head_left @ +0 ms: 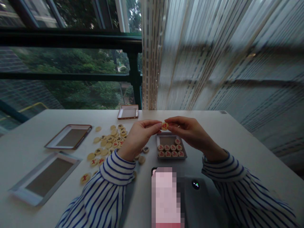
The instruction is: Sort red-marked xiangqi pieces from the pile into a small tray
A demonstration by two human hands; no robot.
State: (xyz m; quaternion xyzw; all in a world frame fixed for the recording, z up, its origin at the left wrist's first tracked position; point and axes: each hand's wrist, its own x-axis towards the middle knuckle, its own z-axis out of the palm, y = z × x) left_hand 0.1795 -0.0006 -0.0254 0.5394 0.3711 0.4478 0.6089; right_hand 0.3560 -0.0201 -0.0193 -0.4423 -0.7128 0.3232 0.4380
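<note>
Both my hands meet above the table and pinch one round wooden game piece [164, 126] with a red mark. My left hand [140, 136] grips its left edge with closed fingertips, and my right hand [187, 129] grips its right edge. Just below them lies a small grey tray [159, 144] holding two rows of similar red-marked pieces [171, 151]. A loose heap of more pieces [111, 142], red and dark marked, is spread on the white table [35, 139] left of my left wrist.
A brown-rimmed box lid [69, 136] and a grey-rimmed tray [45, 177] lie at the left. Another small brown tray [128, 112] sits at the far edge by the window. A dark device with a green light [195, 184] is near me.
</note>
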